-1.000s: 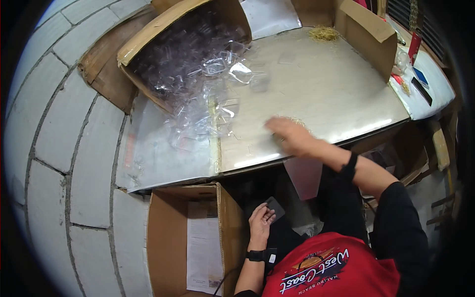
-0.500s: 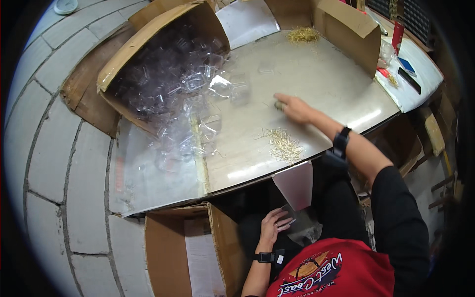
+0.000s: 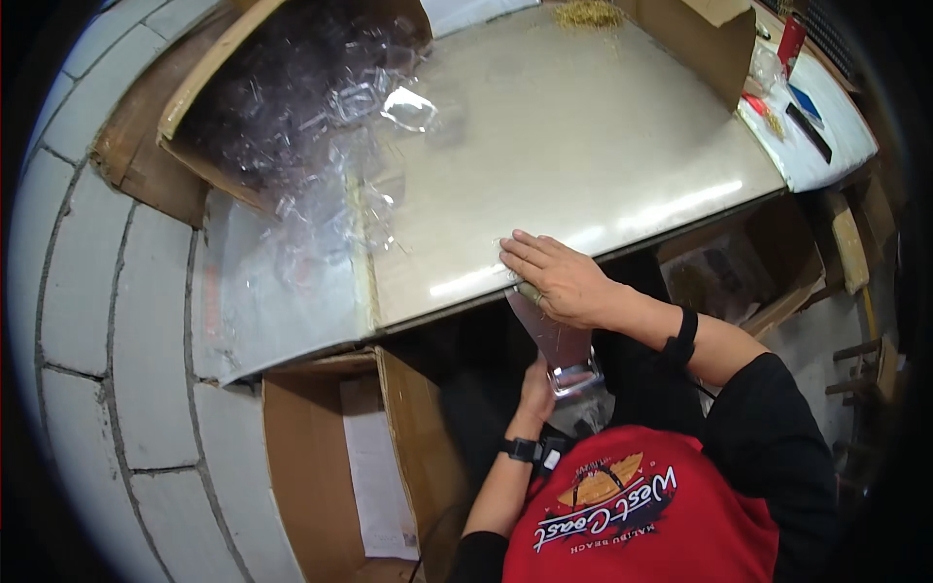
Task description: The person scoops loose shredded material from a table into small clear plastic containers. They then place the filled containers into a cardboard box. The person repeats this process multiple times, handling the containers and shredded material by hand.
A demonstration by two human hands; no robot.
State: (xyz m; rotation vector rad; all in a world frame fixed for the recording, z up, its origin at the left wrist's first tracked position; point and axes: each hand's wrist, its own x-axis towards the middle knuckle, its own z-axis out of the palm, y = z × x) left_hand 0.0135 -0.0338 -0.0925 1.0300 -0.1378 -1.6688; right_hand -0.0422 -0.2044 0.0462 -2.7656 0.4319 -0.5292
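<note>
At the near edge of the table (image 3: 486,204), my right hand (image 3: 559,282) lies palm down with its fingers stretched out flat. Under it, a sloping pinkish-grey chute (image 3: 556,340) hangs from the edge; a few thin gold wire pieces seem to be on it. Below the chute, my left hand (image 3: 537,391) grips a small clear plastic box (image 3: 575,377) by its side, with the box's mouth at the chute's lower end. The left fingers are partly hidden by the box. What lies beneath my right palm is hidden.
A tipped cardboard carton (image 3: 209,73) spills clear plastic boxes (image 3: 355,102) onto the table's left. A gold wire heap (image 3: 588,14) lies at the far edge. An open carton (image 3: 398,457) stands below left. A white side surface (image 3: 836,146) holds a blue item and a black bar.
My right hand has come toward me to the table edge, and the near gold pile no longer shows on the tabletop. My left hand has raised the clear box to the chute's end.
</note>
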